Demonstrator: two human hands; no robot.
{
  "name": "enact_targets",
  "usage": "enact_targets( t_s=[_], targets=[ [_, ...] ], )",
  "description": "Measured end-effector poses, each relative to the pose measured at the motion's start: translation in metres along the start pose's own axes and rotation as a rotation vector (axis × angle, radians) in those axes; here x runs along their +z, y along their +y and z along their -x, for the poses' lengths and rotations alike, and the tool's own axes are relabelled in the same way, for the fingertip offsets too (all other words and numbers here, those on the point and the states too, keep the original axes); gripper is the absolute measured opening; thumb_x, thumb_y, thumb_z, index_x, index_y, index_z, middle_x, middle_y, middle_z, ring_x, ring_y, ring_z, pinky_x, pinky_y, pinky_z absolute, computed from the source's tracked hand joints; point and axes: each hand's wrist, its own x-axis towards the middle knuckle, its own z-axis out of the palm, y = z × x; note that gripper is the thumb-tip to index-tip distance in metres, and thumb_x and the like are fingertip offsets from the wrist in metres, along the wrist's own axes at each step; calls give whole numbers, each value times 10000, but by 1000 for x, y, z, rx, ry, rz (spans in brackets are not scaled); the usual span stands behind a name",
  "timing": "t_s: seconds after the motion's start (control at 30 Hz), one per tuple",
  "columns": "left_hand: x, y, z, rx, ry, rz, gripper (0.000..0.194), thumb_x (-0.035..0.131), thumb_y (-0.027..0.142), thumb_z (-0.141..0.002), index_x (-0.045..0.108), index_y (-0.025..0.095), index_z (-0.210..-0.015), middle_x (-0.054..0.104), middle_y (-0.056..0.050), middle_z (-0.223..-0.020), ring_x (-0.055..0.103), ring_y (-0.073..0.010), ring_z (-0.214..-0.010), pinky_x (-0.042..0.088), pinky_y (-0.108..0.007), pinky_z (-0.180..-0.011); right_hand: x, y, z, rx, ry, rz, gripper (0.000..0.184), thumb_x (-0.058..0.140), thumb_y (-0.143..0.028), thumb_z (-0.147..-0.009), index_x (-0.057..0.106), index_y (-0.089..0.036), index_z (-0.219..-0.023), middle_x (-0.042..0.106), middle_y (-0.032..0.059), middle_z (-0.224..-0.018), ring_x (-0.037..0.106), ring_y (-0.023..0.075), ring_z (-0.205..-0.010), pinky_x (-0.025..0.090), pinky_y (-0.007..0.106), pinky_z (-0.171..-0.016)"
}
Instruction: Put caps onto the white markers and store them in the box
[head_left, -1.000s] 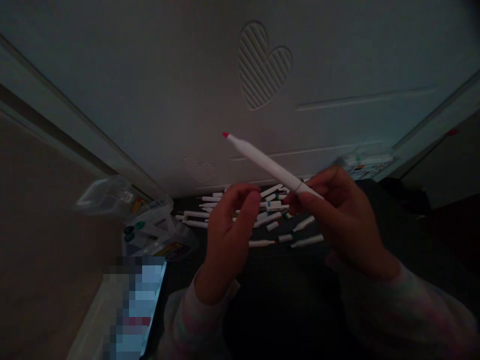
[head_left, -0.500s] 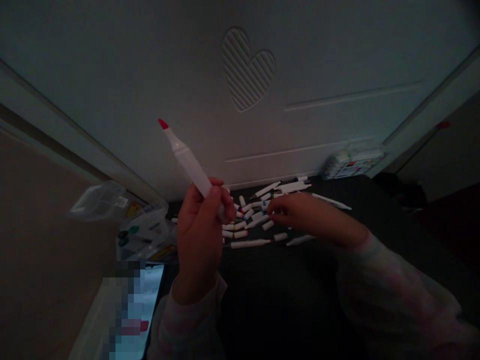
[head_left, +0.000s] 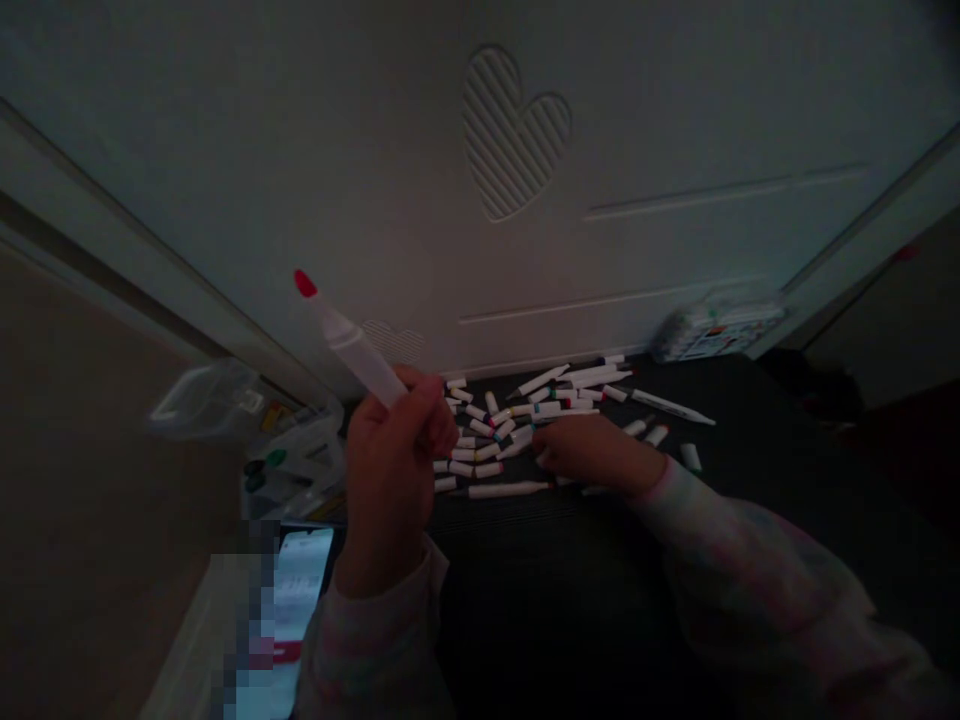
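Note:
My left hand [head_left: 394, 455] is wrapped round a white marker [head_left: 360, 358], tilted up to the left with its red tip bare. Its lower end is hidden in my fist. My right hand [head_left: 589, 452] reaches down among the loose markers and caps, fingers closed together at the right of the pile; what they pinch is hidden. Around it lie several white caps with coloured bands, such as a cap [head_left: 489, 469], and uncapped markers like the white marker [head_left: 508, 490] in front. Another marker [head_left: 673, 406] lies to the right.
An open clear plastic case [head_left: 296, 460] with a few dark-ended markers stands at left, its lid tipped back. A lit phone [head_left: 300, 590] is in front of it. A packed marker case [head_left: 720, 328] stands at back right, against the white panel [head_left: 675, 110] with carved hearts.
The red-tipped marker passed from my right hand to my left, which moved left with it. My right hand went down to the pile and now sits slightly lower among the caps.

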Motion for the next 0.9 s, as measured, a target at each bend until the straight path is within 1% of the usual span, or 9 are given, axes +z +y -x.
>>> enact_targets(
  t_s=[0.1, 0.2, 0.33, 0.43, 0.5, 0.6, 0.7, 0.8, 0.9],
  targets=[
    [2, -3, 0, -60, -28, 8, 214, 615, 171, -669, 448, 170, -534, 347, 71, -416, 305, -47, -372, 240, -167, -356, 2, -1, -2, 6, 5, 4, 245, 494, -232, -805, 657, -196, -984, 692, 91, -946, 640, 235, -890, 470, 344, -705],
    [3, -2, -1, -86, -20, 1, 191, 613, 182, -661, 453, 172, -557, 351, 73, -421, 312, -47, -374, 240, -169, -362, 2, -1, -2, 15, 14, -4, 266, 483, -219, -774, 671, -205, -962, 697, 113, -943, 644, 268, -892, 457, 328, -674],
    [2, -1, -2, -87, -16, 10, 201, 613, 197, -653, 438, 174, -558, 342, 79, -420, 306, -42, -376, 233, -166, -364, 1, -1, -1, 14, 12, -17, 272, 469, -216, -770, 665, -196, -957, 695, 124, -942, 644, 271, -881, 444, 324, -665],
    [4, -5, 0, -113, -31, 18, 212, 601, 199, -665, 422, 177, -554, 335, 84, -419, 294, -39, -368, 227, -173, -367, 2, -1, -2, 4, -3, -20, 268, 464, -223, -777, 654, -191, -963, 690, 126, -951, 640, 268, -881, 435, 320, -665],
    [7, -10, 2, -153, -57, 16, 216, 590, 195, -677, 414, 180, -554, 330, 87, -416, 286, -38, -362, 215, -182, -370, 4, 0, -3, 3, -17, -15, 258, 471, -233, -780, 649, -192, -962, 689, 121, -952, 640, 265, -874, 431, 315, -659],
    [13, -19, 6, -207, -138, 13, 207, 583, 231, -701, 428, 181, -573, 338, 88, -418, 283, -38, -357, 184, -195, -374, 8, 0, -7, 0, -25, -2, 231, 488, -237, -786, 645, -186, -947, 685, 119, -941, 640, 261, -864, 435, 318, -656],
    [18, -28, 11, -230, -205, -28, 224, 575, 255, -728, 428, 181, -576, 342, 89, -424, 292, -37, -368, 199, -204, -390, 13, 2, -10, -19, -30, 1, 208, 507, -256, -819, 632, -177, -966, 672, 98, -953, 633, 237, -860, 460, 344, -686],
    [19, -39, 19, -244, -196, -116, 213, 566, 264, -733, 434, 182, -587, 353, 87, -432, 303, -41, -384, 222, -214, -409, 16, 3, -10, -33, -22, -13, 259, 500, -342, -866, 597, -162, -1026, 646, 73, -978, 615, 186, -856, 479, 362, -736],
    [13, -57, 31, -295, -149, -182, 193, 555, 293, -722, 440, 187, -609, 354, 88, -430, 297, -49, -386, 226, -226, -418, 16, 4, -9, -54, -1, -46, 253, 468, -340, -872, 624, -186, -999, 659, 103, -973, 617, 219, -896, 456, 340, -726]
  ],
)
